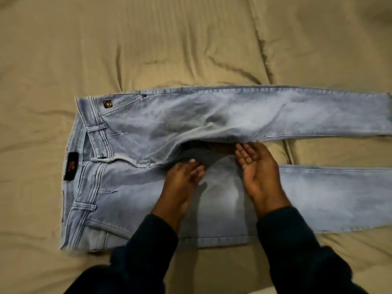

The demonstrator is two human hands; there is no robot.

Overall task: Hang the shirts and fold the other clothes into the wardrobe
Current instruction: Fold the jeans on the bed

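Currently jeans (212,124) flat on bed (148,49), legs apart. Left hand (184,177) pressing crotch, fingers straight; right hand (256,162) spread, palm up. Risk: bunched crotch fabric makes crooked fold.

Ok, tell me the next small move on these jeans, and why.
Probably fold the far leg toward you onto the near leg. The jeans lie flat on the bedspread with legs apart, and the left hand and right hand, both open, are at the crotch, where that fold starts.
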